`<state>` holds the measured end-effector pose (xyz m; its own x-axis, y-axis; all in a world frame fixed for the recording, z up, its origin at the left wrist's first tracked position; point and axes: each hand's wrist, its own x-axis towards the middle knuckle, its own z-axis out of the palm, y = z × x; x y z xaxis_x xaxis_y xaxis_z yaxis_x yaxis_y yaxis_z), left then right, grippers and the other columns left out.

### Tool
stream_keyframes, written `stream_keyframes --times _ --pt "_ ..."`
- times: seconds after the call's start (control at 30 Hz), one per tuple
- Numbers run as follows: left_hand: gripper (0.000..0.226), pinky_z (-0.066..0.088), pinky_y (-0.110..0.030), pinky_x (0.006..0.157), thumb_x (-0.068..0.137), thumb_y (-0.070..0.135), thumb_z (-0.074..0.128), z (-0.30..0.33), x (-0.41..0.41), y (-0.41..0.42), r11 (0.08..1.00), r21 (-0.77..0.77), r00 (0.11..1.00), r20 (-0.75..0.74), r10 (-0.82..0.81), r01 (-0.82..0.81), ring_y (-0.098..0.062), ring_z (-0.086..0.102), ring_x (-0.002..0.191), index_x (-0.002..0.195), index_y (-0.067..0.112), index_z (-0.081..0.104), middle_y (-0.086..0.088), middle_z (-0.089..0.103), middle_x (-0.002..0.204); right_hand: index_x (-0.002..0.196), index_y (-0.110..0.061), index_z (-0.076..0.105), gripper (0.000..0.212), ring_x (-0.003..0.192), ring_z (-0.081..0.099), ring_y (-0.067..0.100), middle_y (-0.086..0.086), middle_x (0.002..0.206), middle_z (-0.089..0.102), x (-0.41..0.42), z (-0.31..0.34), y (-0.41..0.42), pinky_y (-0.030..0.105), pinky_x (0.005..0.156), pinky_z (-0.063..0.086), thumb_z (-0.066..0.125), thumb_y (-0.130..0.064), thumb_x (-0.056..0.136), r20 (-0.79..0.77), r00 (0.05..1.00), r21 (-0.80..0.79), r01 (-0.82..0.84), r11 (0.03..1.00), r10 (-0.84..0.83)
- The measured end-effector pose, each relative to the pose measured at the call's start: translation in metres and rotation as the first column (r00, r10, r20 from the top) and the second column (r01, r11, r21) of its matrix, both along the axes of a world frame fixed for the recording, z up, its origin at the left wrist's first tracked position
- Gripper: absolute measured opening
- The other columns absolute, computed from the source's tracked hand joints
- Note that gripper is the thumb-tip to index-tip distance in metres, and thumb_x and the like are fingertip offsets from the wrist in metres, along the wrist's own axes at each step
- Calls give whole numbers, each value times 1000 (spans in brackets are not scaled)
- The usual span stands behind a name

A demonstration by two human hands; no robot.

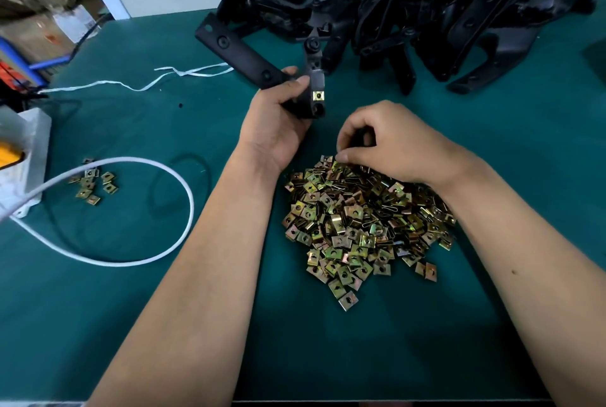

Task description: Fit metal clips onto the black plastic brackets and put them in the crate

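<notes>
My left hand [277, 118] grips a black plastic bracket [242, 52] above the green table, its long arm pointing up and left. One brass-coloured clip [317, 95] sits fitted on the bracket's near end. My right hand [387, 141] hovers over the far edge of a large pile of metal clips [364, 223], fingers curled, thumb and fingertips pinching at a clip [334, 162] on top of the pile. A heap of black brackets [410, 3] lies at the back of the table. No crate is in view.
A small cluster of clips [90, 182] lies at the left near a white cable loop [147, 210] and a white box [23, 157]. A white strap [137, 82] lies across the far left. Shelving with cartons [39, 13] stands beyond the table's left edge.
</notes>
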<state>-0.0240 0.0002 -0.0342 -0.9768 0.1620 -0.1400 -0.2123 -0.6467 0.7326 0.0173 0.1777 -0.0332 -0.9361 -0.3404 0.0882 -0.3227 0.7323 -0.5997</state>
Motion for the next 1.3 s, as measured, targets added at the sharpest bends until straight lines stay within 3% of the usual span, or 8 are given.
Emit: stream_keyframes --times 0.23,0.47,0.53,0.63,0.73,0.83,1.13,1.3 --pt "17 52 -31 75 96 0 56 0 1 1 999 -40 1000 -10 3 -3 -18 62 83 94 17 55 -2 67 86 105 -26 77 14 88 67 -4 -16 95 72 -4 -7 -1 11 81 49 68 -18 98 -77 988 -218 118 969 -137" --pt "13 53 -31 73 96 3 60 0 5 5 996 -90 1000 -29 -12 9 -18 63 80 93 15 57 -2 64 85 89 -28 77 9 80 69 0 -14 83 75 -4 -11 -1 17 78 52 77 -20 91 -99 974 -363 156 919 -204" --pt "7 54 -31 74 97 5 61 -1 5 6 993 -116 999 -39 -24 19 -17 64 81 97 13 59 -3 66 86 87 -28 79 11 75 67 0 -13 81 76 -5 -10 -1 17 73 52 78 -17 90 -36 959 -541 219 812 -282" --pt "8 58 -30 69 98 8 62 -1 6 9 988 -147 997 -45 -55 48 -16 69 79 106 8 62 -4 71 89 92 -18 80 12 70 66 8 -2 78 75 -4 -8 0 21 68 53 76 -7 90 176 936 -790 320 524 -306" --pt "13 58 -31 70 98 10 63 -3 8 11 982 -177 995 -56 -84 73 -16 70 81 110 8 62 -4 72 91 100 -6 79 14 76 70 16 6 83 73 -4 -7 0 24 76 57 71 3 92 296 930 -874 356 330 -220" --pt "17 59 -33 75 96 10 65 -4 8 11 977 -195 993 -66 -100 86 -18 70 85 112 7 61 -5 72 95 99 1 75 12 79 73 20 10 87 73 -2 -4 -3 27 78 60 69 8 91 328 927 -906 363 217 -180" --pt "10 58 -31 73 92 12 69 -5 9 13 947 -276 978 -81 -192 163 -18 69 88 102 10 67 -7 72 97 93 -2 73 11 68 67 14 6 76 71 1 3 -7 24 68 55 69 8 90 305 912 -888 376 263 -275" --pt "9 59 -33 74 94 11 69 -7 10 16 956 -239 977 -89 -195 169 -18 72 87 102 9 69 -6 75 95 95 -7 76 10 65 61 10 3 76 70 3 1 -9 24 64 51 76 0 88 347 893 -884 414 219 -287"
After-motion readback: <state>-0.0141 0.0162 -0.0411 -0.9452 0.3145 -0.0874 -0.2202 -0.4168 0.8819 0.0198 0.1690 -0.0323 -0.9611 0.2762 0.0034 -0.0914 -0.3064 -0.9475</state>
